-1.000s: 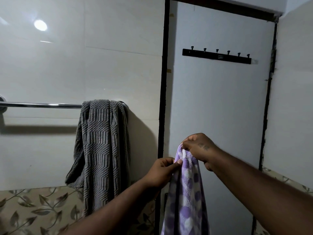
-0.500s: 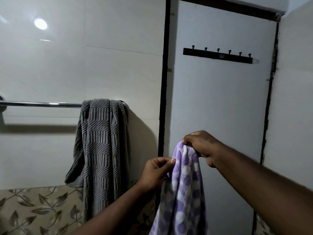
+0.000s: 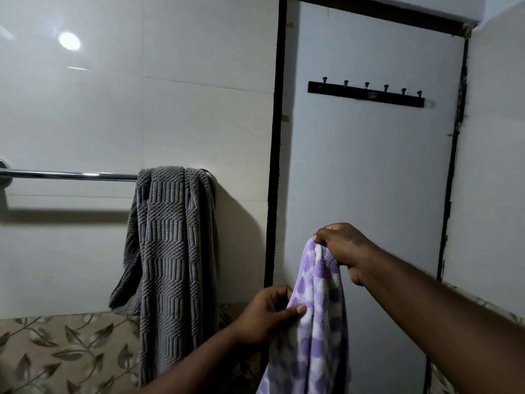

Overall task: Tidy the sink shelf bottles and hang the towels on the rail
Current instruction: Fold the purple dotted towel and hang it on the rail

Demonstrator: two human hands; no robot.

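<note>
A purple-and-white checked towel [image 3: 315, 331] hangs down in front of the door. My right hand [image 3: 341, 248] grips its bunched top edge. Lower down, my left hand [image 3: 270, 314] pinches the towel's left edge between thumb and fingers. A grey textured towel [image 3: 170, 245] is draped over the right end of a chrome rail [image 3: 71, 175] on the tiled wall to the left. The rail's left stretch is bare. The sink shelf and bottles are out of view.
A white door [image 3: 369, 172] in a dark frame stands straight ahead, with a black hook rack [image 3: 366, 92] of several hooks high on it. Leaf-patterned tiles [image 3: 56, 354] run along the lower wall. A white wall closes in on the right.
My left hand has slid down the purple towel's left edge, from near the top to well below my right hand. The right hand keeps its grip and has barely moved.
</note>
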